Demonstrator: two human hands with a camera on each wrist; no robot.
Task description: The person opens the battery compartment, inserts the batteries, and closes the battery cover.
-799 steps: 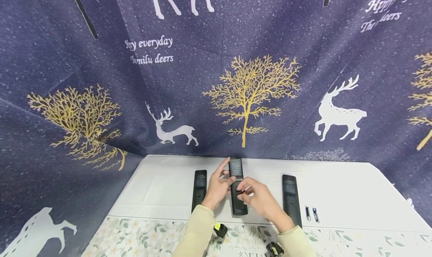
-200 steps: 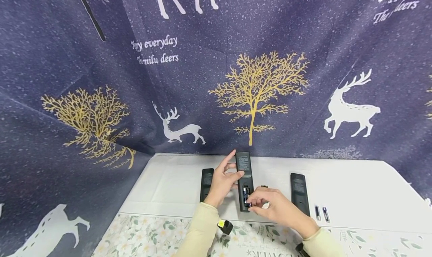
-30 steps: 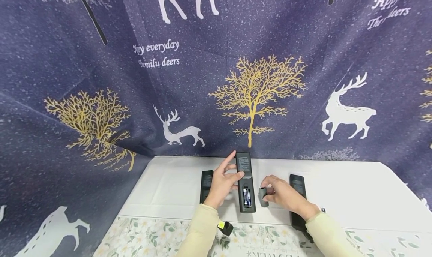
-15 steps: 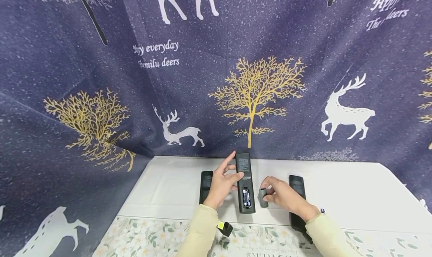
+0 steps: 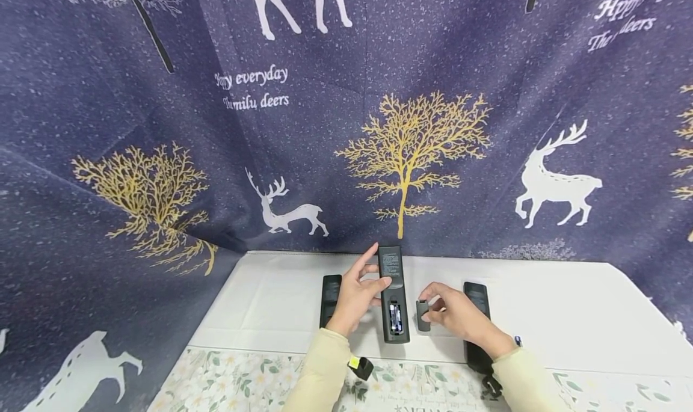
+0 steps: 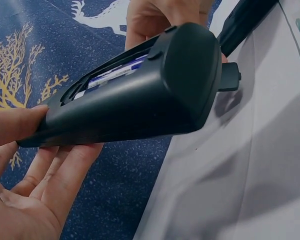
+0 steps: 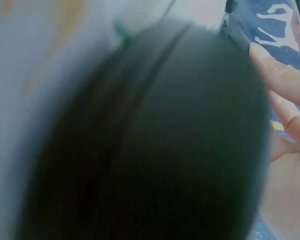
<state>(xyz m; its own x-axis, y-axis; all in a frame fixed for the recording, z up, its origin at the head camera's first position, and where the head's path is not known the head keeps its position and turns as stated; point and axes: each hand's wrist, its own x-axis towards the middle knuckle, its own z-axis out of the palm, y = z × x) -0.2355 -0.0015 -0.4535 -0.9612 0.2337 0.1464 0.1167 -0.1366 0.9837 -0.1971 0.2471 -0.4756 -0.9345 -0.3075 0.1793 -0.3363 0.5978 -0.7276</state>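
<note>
My left hand (image 5: 354, 301) grips a black remote control (image 5: 391, 264), its back facing up, thumb on top and fingers beneath. Blue-and-white batteries (image 5: 396, 319) lie side by side in its uncovered compartment. In the left wrist view the remote's rounded end (image 6: 192, 75) points at the camera, with the batteries (image 6: 115, 75) partly visible inside. To the right of the remote, my right hand (image 5: 453, 313) pinches the small dark battery cover (image 5: 423, 316), held apart from the compartment. This cover (image 6: 230, 77) shows partly behind the remote in the left wrist view.
One more black remote (image 5: 329, 298) lies at left, partly behind my left hand; another remote (image 5: 477, 298) lies under my right forearm. A battery (image 5: 518, 341) peeks out beside the right sleeve. A large blurred dark shape (image 7: 155, 135) fills much of the right wrist view.
Earlier the cover sat on the remote; later my right hand was at the batteries in the compartment. Now it holds the cover to the right. Over the last second, the cover has turned slightly.
</note>
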